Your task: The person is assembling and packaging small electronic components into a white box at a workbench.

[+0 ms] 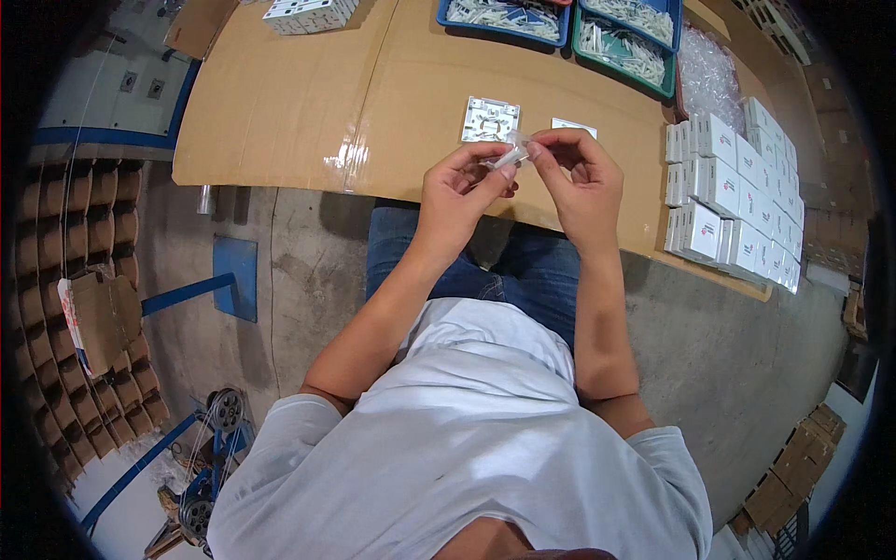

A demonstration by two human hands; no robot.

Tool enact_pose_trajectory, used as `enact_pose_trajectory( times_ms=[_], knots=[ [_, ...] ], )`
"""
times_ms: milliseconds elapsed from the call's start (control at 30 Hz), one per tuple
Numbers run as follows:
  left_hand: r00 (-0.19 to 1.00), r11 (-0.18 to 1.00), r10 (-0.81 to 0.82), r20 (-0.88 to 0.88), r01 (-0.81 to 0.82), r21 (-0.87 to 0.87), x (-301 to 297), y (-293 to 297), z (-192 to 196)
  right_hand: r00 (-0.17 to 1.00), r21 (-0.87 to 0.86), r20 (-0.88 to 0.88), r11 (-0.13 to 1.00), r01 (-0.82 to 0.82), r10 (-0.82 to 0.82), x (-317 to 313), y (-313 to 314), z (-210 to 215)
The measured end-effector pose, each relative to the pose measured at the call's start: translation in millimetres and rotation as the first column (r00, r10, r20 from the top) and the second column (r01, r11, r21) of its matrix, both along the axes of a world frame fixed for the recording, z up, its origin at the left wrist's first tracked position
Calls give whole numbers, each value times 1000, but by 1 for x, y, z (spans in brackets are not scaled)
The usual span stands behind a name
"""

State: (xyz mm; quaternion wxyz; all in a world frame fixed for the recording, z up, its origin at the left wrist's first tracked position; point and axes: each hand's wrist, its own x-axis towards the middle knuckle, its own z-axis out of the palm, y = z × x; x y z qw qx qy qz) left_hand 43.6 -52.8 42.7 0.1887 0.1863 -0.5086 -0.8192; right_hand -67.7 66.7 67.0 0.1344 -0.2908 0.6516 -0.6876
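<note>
My left hand (462,185) and my right hand (581,177) meet above the near edge of the table. Both pinch a small clear plastic bag (513,151) between thumb and fingers. A slim whitish piece seems to be inside it, too small to make out. Just beyond my left fingers lies a square white plastic frame (491,118) with metal-looking fittings, its detailed side up. A flat white plate or card (573,125) lies beyond my right hand, partly hidden by the fingers.
Cardboard covers the table (280,103). At its far side stand a blue tray (504,37) and a green tray (621,70), filled with small bagged pieces. Stacked white boxes (737,196) line the right edge, beside a heap of clear bags (707,70). More white boxes (310,15) sit far left.
</note>
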Motion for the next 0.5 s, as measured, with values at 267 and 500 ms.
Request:
enact_pose_trajectory(
  times_ms=[267, 500],
  knots=[
    [1000, 997, 26, -1, -26, 73, 0, 0, 4, 998, -40, 58, 999, 1, 1, -2, 1, -1],
    [999, 999, 29, 36, -30, 16, 0, 0, 2, 996, -28, 87, 1000, 5, -3, 1, 1, 5]
  ],
)
